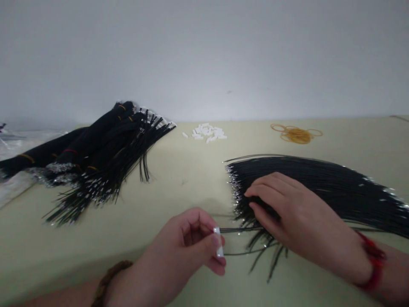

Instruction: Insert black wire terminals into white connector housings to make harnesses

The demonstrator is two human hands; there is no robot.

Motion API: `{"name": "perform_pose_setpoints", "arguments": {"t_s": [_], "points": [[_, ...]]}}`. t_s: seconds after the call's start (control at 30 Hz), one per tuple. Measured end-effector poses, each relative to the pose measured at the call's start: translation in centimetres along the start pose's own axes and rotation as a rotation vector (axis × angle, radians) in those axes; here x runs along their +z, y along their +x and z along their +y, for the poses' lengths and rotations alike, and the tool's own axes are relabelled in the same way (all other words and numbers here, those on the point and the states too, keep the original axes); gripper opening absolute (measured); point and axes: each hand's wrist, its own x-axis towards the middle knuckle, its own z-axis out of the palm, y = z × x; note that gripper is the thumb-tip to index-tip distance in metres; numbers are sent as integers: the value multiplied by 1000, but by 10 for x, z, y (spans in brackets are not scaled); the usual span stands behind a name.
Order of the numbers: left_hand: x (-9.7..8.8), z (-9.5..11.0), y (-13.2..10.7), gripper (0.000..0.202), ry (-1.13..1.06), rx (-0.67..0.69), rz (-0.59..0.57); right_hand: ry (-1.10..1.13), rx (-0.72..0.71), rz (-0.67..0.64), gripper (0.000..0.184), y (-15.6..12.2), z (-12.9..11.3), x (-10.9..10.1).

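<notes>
Left hand (179, 249), 6 o'clock: grip pinched on white connector (220, 251). Right hand (294, 209), 4 o'clock: grip curled over black wires (329, 187), hold unclear. Apparent step: connector wiring; next move likely requires separating wire.

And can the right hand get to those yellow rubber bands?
Probably yes: the right hand would have to pass over the black wires, but they lie low and nothing covers the rubber bands.
</notes>
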Motion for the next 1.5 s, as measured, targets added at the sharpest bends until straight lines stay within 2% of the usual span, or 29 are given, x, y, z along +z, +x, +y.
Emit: {"name": "perform_pose_setpoints", "arguments": {"t_s": [0.1,0.2,0.3,0.37,0.5,0.6,0.8,0.97,1.3,1.5], "points": [[-1,1,0,16,21,-15,18,-62,-5,-82,25,0,19,4],[-1,2,2,16,27,-20,14,-66,-41,-1,25,-2,19,4],[-2,2,4,17,0,-10,19,-21,-108,101,22,-6,4,-1],[-2,1,5,17,-9,-1,19,26,-142,102,23,-11,-12,-4],[-4,-1,6,16,-12,12,-11,88,-43,50,38,-18,-41,-8],[-4,-2,6,16,-14,12,-28,90,-4,78,44,-17,-49,-6],[-3,1,4,15,-12,1,-26,136,1,0,44,-17,-45,1],[-4,1,5,16,-29,-8,-39,135,-5,38,43,-18,-45,2],[-1,-1,3,21,-18,0,-60,145,-46,10,44,-21,-43,-1],[1,-2,1,21,3,-2,-48,148,-51,-4,41,-21,-50,1]]}}
